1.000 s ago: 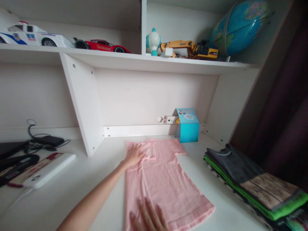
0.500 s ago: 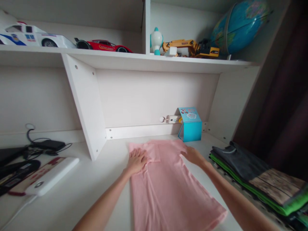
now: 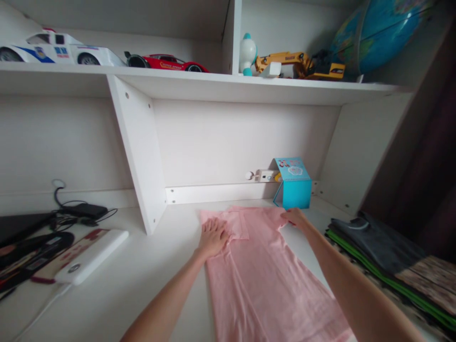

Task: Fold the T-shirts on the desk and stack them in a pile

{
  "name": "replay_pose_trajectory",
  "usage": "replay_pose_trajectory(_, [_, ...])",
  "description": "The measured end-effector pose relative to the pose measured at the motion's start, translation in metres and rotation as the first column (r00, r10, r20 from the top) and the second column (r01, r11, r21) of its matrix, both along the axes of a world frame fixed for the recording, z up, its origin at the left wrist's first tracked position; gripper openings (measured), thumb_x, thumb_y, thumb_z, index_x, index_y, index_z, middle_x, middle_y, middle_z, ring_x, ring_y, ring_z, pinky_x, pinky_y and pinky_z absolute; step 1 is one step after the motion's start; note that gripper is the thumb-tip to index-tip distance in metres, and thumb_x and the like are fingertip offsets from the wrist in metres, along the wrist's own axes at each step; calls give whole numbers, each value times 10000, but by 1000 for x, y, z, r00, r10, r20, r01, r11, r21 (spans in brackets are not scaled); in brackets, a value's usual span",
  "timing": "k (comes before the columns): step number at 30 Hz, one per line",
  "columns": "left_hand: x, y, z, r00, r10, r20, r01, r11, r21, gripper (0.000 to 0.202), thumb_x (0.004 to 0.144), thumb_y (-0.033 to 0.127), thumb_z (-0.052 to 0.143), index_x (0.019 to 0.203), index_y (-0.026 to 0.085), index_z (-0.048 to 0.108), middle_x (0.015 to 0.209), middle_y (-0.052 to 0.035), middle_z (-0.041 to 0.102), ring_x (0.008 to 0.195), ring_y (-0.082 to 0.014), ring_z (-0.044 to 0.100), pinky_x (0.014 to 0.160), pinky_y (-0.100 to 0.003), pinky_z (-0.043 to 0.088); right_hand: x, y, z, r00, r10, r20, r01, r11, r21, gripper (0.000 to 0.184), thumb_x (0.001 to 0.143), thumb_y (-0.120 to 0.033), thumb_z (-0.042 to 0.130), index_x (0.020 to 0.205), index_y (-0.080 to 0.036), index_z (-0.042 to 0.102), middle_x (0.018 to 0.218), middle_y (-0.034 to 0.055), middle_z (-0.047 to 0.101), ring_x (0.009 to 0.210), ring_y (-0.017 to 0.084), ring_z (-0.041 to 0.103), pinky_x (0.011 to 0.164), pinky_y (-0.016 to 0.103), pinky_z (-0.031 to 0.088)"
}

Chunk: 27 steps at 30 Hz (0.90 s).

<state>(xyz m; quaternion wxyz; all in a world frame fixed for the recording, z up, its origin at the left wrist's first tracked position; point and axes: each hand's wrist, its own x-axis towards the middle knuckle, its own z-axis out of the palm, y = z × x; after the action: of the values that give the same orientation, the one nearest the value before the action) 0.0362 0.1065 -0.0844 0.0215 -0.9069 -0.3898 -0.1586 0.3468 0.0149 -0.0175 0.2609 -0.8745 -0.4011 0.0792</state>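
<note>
A pink T-shirt (image 3: 263, 280) lies flat on the white desk (image 3: 117, 289), its left sleeve folded in over the body. My left hand (image 3: 213, 236) rests flat on the shirt's upper left part, fingers spread, next to the folded sleeve. My right hand (image 3: 295, 218) is on the shirt's right sleeve near the collar end, fingers curled on the cloth's edge. Both forearms reach in from the bottom of the view.
A stack of folded dark and green clothes (image 3: 392, 266) lies at the right. A teal box (image 3: 294, 187) stands against the back wall. A white power bank (image 3: 89, 256), cables and dark devices (image 3: 32, 237) sit at the left. Toy cars, an excavator and a globe (image 3: 384, 33) fill the shelf above.
My right hand went from the shirt's lower hem up to the right sleeve. The left hand stayed pressed near the folded left sleeve. The view shifted slightly left.
</note>
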Motion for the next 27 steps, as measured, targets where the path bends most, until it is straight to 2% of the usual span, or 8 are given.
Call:
replay_pose_trajectory(3, [0, -1, 1, 1000, 12, 6, -12, 999, -30, 482, 885, 435, 291, 1341, 280, 316, 1379, -74, 352, 1279, -285, 255, 1021, -498, 167, -25, 12, 27, 989, 118, 87, -118, 993, -9, 268, 851, -354, 501, 998, -135, 553, 980, 36, 575, 845, 155, 563, 734, 341, 476])
replay_pose_trajectory(7, [1, -1, 2, 996, 7, 85, 3, 993, -117, 546, 854, 416, 371, 1351, 197, 308, 1388, -109, 327, 1282, -327, 227, 1027, -501, 137, -89, 28, 50, 935, 272, 226, -289, 956, 43, 188, 859, -261, 451, 982, -154, 546, 938, 39, 600, 889, 158, 555, 761, 263, 409])
replay_pose_trajectory(12, [-4, 11, 5, 854, 170, 491, 39, 921, -387, 468, 883, 339, 298, 1313, 163, 351, 1287, -99, 473, 1192, -245, 409, 992, -377, 278, -188, 30, 27, 859, 408, 308, -432, 902, 10, 234, 850, -207, 380, 1042, -144, 499, 981, 94, 594, 883, 191, 567, 702, 264, 397])
replay_pose_trajectory(15, [-11, 16, 8, 742, 286, 607, 7, 901, -434, 468, 899, 342, 230, 1311, 143, 331, 1211, -110, 533, 1083, -222, 510, 906, -336, 373, -223, 16, 13, 797, 519, 309, -529, 846, -56, 254, 813, -245, 471, 1038, -135, 513, 1006, 111, 589, 905, 214, 563, 705, 281, 414])
replay_pose_trajectory(18, [-13, 15, 9, 703, 272, 657, 62, 896, -439, 464, 867, 348, 349, 1295, 171, 360, 1048, -74, 623, 942, -215, 577, 848, -327, 408, -219, -16, 13, 735, 599, 318, -607, 790, -87, 382, 762, -283, 569, 1111, -151, 487, 1081, 103, 563, 1006, 215, 519, 778, 284, 413])
replay_pose_trajectory(21, [-11, 15, 7, 743, 167, 648, 123, 918, -378, 345, 836, 319, 416, 1136, 199, 535, 1035, -50, 634, 950, -204, 571, 869, -311, 395, -184, -68, 15, 709, 623, 330, -625, 772, -115, 407, 787, -277, 536, 1159, -130, 458, 1105, 120, 552, 1046, 211, 496, 840, 303, 396])
replay_pose_trajectory(24, [-7, 19, 5, 747, 143, 649, 134, 924, -358, 260, 803, 274, 454, 982, 184, 621, 1066, -59, 626, 998, -210, 551, 896, -310, 380, -138, -128, 3, 717, 626, 308, -611, 776, -157, 385, 779, -272, 520, 1136, -134, 479, 1078, 122, 577, 1012, 220, 522, 864, 334, 383])
replay_pose_trajectory(27, [-5, 24, 8, 741, 156, 653, 140, 915, -377, 234, 766, 256, 496, 941, 193, 639, 1015, -45, 647, 970, -210, 567, 882, -307, 396, -105, -172, -13, 791, 567, 228, -537, 823, -185, 318, 741, -247, 508, 1048, -166, 519, 976, 89, 615, 905, 213, 563, 791, 325, 406])
